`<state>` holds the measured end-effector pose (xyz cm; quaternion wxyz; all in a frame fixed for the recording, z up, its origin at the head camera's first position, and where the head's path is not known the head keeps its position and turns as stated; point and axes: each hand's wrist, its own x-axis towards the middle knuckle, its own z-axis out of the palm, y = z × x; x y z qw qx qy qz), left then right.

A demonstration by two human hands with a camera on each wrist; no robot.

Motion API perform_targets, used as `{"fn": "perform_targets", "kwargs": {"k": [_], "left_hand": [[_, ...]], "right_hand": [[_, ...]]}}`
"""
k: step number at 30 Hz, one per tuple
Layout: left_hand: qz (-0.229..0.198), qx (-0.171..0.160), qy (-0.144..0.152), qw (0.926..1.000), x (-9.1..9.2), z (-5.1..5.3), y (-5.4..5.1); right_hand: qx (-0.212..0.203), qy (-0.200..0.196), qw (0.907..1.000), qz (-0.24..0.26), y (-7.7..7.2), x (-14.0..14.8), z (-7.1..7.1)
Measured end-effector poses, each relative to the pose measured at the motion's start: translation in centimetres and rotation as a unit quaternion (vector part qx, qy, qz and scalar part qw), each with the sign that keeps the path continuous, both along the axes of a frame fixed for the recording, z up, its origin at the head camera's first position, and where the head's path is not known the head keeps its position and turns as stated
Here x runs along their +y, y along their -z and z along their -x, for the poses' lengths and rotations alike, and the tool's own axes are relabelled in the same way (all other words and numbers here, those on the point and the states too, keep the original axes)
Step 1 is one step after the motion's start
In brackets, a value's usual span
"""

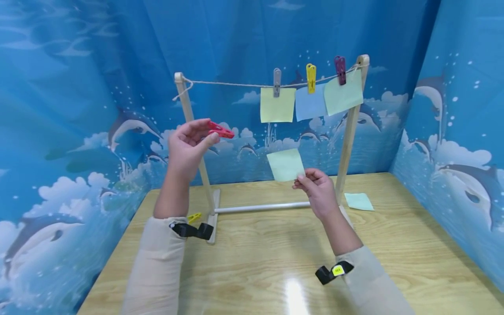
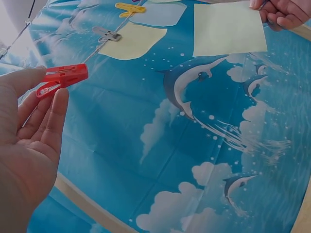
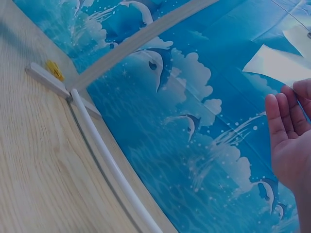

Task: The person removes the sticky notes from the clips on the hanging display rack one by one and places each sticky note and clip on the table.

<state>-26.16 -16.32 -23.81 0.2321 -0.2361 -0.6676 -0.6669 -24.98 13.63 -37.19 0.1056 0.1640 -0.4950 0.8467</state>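
Observation:
In the head view my left hand [image 1: 189, 146] pinches a red clothespin [image 1: 221, 130] between thumb and fingers, in front of the left post. The left wrist view shows the same clothespin [image 2: 65, 75] at the fingertips. My right hand [image 1: 320, 192] holds a pale green paper square [image 1: 286, 164] by its lower right corner, below the string [image 1: 228, 83]. On that string hang a yellow-green paper [image 1: 277, 107] under a grey clothespin [image 1: 277, 82], a blue paper [image 1: 310, 105] under a yellow clothespin [image 1: 311, 78], and a green paper [image 1: 344, 94] under a purple clothespin [image 1: 340, 70].
A wooden left post [image 1: 202, 175] and right post [image 1: 348, 144] carry the string, with a white rod [image 1: 264, 207] joining them low down. Another green paper [image 1: 359, 201] lies on the table [image 1: 252, 262] at right. A yellow clothespin [image 1: 194, 218] lies by the left foot.

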Motion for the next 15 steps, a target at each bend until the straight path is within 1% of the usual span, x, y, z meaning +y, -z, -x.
{"fn": "perform_targets", "kwargs": {"k": [8, 12, 15], "left_hand": [[-0.026, -0.005, 0.007, 0.9996, -0.6, -0.3, 2.5], [-0.037, -0.003, 0.014, 0.9992, -0.8, -0.6, 3.6], [-0.042, -0.010, 0.015, 0.9990, -0.8, -0.8, 4.2]], "right_hand": [[0.013, 0.013, 0.9998, -0.005, 0.4, 1.3, -0.3], [0.005, 0.023, 0.9997, -0.003, 0.6, 1.9, -0.6], [-0.001, 0.035, 0.9994, 0.002, 0.7, 2.4, -0.8]]}}
